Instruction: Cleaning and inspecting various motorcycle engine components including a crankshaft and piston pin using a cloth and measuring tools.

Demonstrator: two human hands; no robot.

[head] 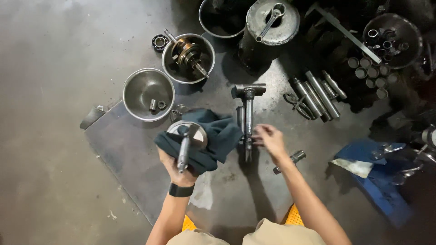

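My left hand (175, 167) grips a metal shaft (183, 152) fixed to a round steel disc (187, 134), held over a dark teal rag (213, 136) that drapes around the hand. My right hand (269, 139) is open, fingers spread, reaching toward the handle of a steel hammer (248, 113) that lies on the floor with its head pointing away. Fingertips sit at the handle's side; contact is unclear. A short metal pin (290, 161) lies just right of my right wrist.
Two steel bowls, one with small parts (148, 94), one with a crank assembly (188, 58), sit ahead left. A bearing (160, 42), several steel tubes (315, 95), pliers (295, 103), a bowl of sockets (391, 40) and a blue cloth (377, 174) lie around.
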